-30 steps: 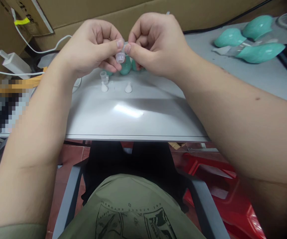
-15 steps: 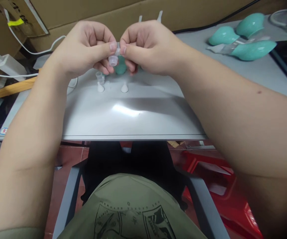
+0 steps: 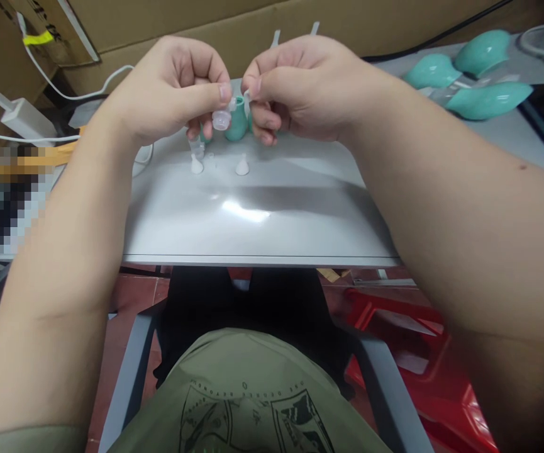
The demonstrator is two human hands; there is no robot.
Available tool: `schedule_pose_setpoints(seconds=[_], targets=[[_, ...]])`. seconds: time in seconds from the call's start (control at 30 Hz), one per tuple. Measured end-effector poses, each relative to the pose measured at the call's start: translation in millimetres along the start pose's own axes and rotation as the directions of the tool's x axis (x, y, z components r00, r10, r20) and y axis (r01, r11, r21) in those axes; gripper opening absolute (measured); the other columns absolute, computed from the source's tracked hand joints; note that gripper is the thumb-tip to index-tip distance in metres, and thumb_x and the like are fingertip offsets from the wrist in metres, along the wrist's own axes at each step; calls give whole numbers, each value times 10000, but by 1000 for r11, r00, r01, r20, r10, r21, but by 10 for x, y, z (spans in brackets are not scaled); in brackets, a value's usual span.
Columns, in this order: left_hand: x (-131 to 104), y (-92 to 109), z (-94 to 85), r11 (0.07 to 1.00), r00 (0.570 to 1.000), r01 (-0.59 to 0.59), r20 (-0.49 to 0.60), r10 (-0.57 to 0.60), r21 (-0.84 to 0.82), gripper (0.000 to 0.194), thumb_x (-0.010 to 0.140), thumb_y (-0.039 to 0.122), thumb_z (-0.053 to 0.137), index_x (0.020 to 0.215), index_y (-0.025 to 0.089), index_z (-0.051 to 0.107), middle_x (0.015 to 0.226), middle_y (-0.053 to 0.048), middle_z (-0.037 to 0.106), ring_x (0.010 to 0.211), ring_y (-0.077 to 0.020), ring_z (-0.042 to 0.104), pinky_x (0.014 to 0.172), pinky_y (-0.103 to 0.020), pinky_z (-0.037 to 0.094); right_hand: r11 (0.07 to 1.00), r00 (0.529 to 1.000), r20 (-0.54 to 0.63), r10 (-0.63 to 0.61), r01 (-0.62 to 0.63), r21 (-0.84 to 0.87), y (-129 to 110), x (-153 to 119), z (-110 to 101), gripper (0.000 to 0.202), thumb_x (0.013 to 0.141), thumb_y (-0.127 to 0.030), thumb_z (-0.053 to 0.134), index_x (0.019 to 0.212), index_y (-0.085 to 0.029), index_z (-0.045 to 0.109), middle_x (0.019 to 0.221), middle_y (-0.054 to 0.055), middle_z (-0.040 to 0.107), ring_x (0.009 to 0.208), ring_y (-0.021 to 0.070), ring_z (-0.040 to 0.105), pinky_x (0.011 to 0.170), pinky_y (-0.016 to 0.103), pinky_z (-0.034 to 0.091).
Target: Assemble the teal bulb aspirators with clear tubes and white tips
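My left hand (image 3: 191, 88) pinches a small clear plastic fitting (image 3: 221, 119) with a round open end, held above the table. My right hand (image 3: 295, 85) is a short way to its right, with thumb and forefinger closed on a small white piece (image 3: 247, 100) whose kind I cannot make out. Behind the fingers stands a teal rubber bulb (image 3: 237, 126), its open neck upward and partly hidden. Below the hands, two small white cone-shaped pieces, the left cone (image 3: 197, 165) and the right cone (image 3: 242, 166), lie on the table. Another clear fitting (image 3: 197, 148) is beside the left cone.
Several teal bulbs with clear fittings (image 3: 488, 97) lie at the right on the grey-white table (image 3: 253, 239). Cardboard (image 3: 196, 22) walls the back. A white charger (image 3: 29, 119) with cables is at the left. A red stool (image 3: 441, 384) stands below on the right.
My hands have come apart slightly, the right one moving to the right. A white piece now shows between its fingers, and the teal bulb's neck has come into view.
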State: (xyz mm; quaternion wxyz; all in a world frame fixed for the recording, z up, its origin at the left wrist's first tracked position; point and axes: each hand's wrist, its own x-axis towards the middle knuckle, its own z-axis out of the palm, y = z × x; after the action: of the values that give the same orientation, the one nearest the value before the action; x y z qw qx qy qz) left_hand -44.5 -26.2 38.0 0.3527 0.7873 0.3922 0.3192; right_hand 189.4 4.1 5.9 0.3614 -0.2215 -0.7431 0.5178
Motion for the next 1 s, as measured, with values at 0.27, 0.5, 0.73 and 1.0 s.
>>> schedule_pose_setpoints(seconds=[0.27, 0.5, 0.73, 1.0], targets=[[-19, -25, 11, 941, 993, -106, -20, 119, 321, 459, 837, 746, 951, 884, 296, 875, 902, -66, 815, 781, -257, 638, 822, -501, 561, 887, 988, 100, 115, -57, -458, 28, -30, -240, 299, 874, 96, 708, 743, -173, 693, 543, -66, 602, 505, 105, 426, 477, 242, 255], [28, -41, 86, 858, 991, -135, 80, 110, 496, 195, 846, 534, 839, 880, 352, 901, 862, -58, 806, 778, -306, 671, 800, -519, 544, 690, 988, 130, 79, 40, -723, 189, -15, -193, 296, 859, 58, 727, 727, -206, 699, 539, -83, 539, 539, 131, 374, 533, 308, 268], [54, -55, 110, 789, 994, -108, 87, 69, 604, 257, 856, 653, 764, 850, 430, 892, 749, -22, 778, 791, -346, 673, 973, -572, 602, 695, 988, 133, 77, 43, -718, 217, 45, -146, 304, 784, 92, 773, 695, -191, 704, 502, -80, 515, 475, 96, 360, 481, 279, 267], [62, -70, 160, 807, 993, -116, 60, 100, 579, 141, 839, 475, 858, 791, 342, 862, 655, 17, 710, 660, -243, 552, 1029, -547, 541, 715, 996, 83, 35, 33, -698, 66, -78, -267, 183, 885, -65, 688, 848, -234, 747, 603, -74, 619, 579, 135, 493, 583, 267, 369]])
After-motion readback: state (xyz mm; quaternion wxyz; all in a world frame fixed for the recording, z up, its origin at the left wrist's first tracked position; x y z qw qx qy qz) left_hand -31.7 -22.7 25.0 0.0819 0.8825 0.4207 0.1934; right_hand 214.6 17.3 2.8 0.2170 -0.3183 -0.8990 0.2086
